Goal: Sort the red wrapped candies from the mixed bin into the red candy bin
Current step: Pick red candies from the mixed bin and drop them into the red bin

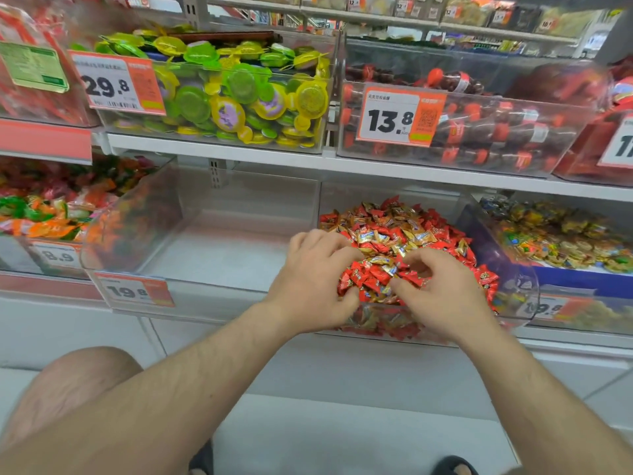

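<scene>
Both hands dig in the mixed bin [513, 296]; left hand [317, 269] and right hand [442, 293] grip red candies [363, 279]; gold candies [380, 240] could ride along into the empty bin [133, 234].

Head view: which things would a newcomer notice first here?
First, the heap of red and gold wrapped candies in the clear bin at centre right, with the left hand and right hand digging into it. Next, the bare clear bin beside it on the left.

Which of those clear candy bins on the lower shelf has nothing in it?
The clear bin just left of the mixed bin where both hands dig. It shows only its bare floor; its neighbours hold candies.
</scene>
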{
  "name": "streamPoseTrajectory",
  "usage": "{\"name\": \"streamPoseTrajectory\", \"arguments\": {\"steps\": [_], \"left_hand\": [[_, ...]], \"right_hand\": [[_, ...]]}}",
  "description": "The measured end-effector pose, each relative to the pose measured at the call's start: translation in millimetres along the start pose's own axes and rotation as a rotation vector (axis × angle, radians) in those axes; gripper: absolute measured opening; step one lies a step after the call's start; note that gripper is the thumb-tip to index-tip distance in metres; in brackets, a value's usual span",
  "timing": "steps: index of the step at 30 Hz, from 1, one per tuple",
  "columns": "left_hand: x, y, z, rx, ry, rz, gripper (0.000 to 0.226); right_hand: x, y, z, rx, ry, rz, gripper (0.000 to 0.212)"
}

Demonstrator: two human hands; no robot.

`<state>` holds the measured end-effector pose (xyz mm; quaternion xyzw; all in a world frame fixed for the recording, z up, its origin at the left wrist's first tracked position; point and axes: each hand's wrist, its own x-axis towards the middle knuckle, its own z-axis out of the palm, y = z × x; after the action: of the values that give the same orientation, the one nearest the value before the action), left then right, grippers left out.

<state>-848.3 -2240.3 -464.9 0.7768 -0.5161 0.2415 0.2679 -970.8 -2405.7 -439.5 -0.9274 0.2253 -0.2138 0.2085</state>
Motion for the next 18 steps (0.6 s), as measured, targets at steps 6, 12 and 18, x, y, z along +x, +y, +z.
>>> {"name": "streamPoseTrajectory", "arguments": {"steps": [6, 12, 18], "left_hand": [[51.4, 18.7, 31.7, 0.072, -0.365, -0.08, 0.041], [75.0, 14.4, 50.0, 0.184, -0.639, -0.283, 0.029], [78.6, 1.8, 54.9, 0.057, -0.829, -0.35, 0.054]], "right_hand": [[37.8, 41.7, -51.0, -0.109, -0.216, 0.267, 0.043], [53.0, 63.9, -44.7, -0.196, -0.316, 0.31, 0.029], [68.5, 66.4, -41.0, -0.131, -0.288, 0.209, 0.014]]}}
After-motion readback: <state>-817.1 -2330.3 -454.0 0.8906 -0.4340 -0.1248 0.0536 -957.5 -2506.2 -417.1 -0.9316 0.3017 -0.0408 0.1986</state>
